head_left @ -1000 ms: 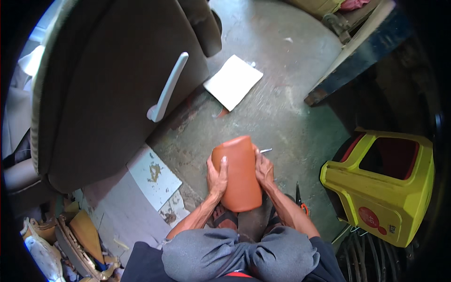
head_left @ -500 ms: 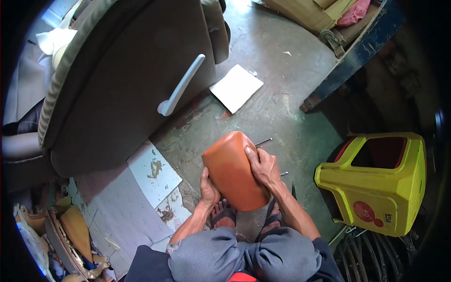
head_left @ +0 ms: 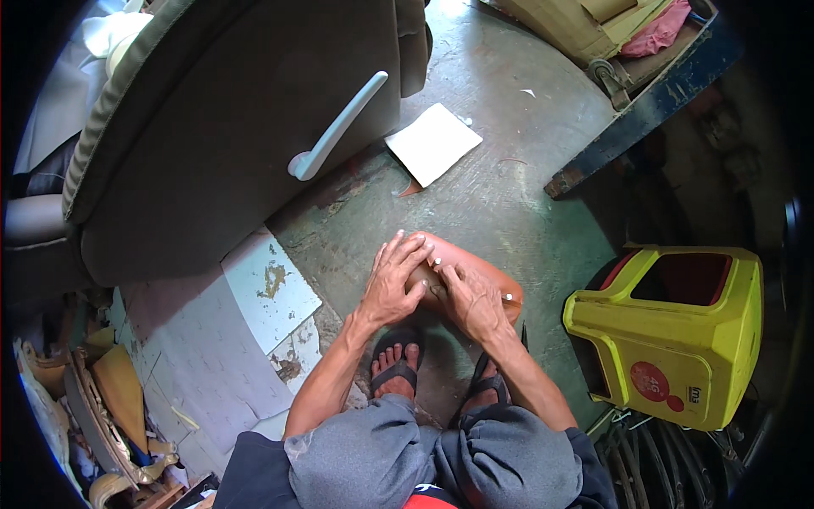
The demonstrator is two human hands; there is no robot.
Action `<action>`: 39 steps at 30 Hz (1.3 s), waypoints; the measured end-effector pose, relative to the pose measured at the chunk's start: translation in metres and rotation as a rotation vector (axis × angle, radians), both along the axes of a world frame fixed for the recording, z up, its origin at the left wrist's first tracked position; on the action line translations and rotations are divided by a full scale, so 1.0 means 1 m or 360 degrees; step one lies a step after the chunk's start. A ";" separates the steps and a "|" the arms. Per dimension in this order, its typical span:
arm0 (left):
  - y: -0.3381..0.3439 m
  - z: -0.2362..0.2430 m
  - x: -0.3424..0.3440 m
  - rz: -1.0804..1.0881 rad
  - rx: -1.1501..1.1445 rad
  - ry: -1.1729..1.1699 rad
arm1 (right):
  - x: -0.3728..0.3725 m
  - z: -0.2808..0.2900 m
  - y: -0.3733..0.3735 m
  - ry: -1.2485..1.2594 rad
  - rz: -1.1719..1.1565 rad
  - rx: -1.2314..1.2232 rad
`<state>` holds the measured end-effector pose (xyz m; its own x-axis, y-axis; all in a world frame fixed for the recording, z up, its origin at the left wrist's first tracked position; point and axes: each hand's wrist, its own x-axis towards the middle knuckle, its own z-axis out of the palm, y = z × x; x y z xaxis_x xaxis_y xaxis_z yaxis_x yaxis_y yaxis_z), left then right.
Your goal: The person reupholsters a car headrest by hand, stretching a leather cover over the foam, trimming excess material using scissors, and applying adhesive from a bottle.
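An orange-brown upholstered headrest point(head_left: 486, 270) is tilted in front of my feet, its face with two metal posts turned up toward me. The post ends show as small bright spots. My left hand point(head_left: 393, 284) grips its left end, fingers stretched over the far edge and thumb apart on the near side. Between the two posts, my right hand point(head_left: 471, 301) presses on the headrest with bent fingers. The fingertips are partly hidden, and the small detail under them cannot be made out.
A dark padded seat with a pale lever point(head_left: 339, 127) stands at the left. White paper point(head_left: 434, 144) lies on the floor ahead. A yellow plastic bin point(head_left: 678, 339) is at the right, below a blue frame point(head_left: 644, 102) with cardboard. Scraps lie at lower left.
The headrest has been turned so its post side faces up. My left hand has moved up onto its far left end. My right hand has shifted between the posts.
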<state>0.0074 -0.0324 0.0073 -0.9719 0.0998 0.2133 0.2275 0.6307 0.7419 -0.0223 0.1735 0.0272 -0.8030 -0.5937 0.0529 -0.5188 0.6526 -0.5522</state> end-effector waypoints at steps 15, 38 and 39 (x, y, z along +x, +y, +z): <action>0.042 -0.001 0.031 0.0380 -0.0216 0.0366 | 0.041 -0.003 0.101 -0.0205 -0.0474 -0.0429; 0.079 0.008 0.001 -0.0495 -0.0145 0.0007 | 0.044 -0.004 0.091 -0.0118 -0.0509 -0.0487; 0.078 0.008 0.002 -0.0519 -0.0172 0.0008 | 0.044 -0.002 0.090 -0.0117 -0.0491 -0.0448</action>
